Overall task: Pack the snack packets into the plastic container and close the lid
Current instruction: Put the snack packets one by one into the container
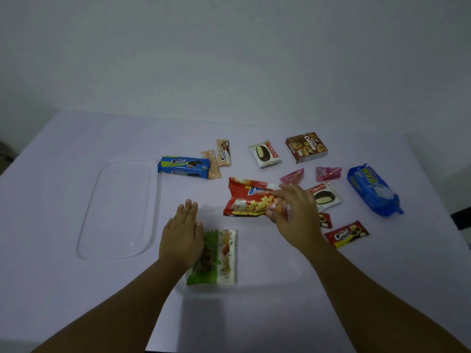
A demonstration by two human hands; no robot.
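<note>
One bag is in the tub (293,273) | nut bag (219,258) at its 9 o'clock end, left hand (182,238) flat and open on it | right hand (293,212) pinches red bag (251,198) at tub's 12 o'clock rim | lid (119,210) at 9 o'clock | advice: lay red bag flat beside nut bag, saving room.

A pale lilac table (76,289) stands against a plain white wall (229,52).
</note>
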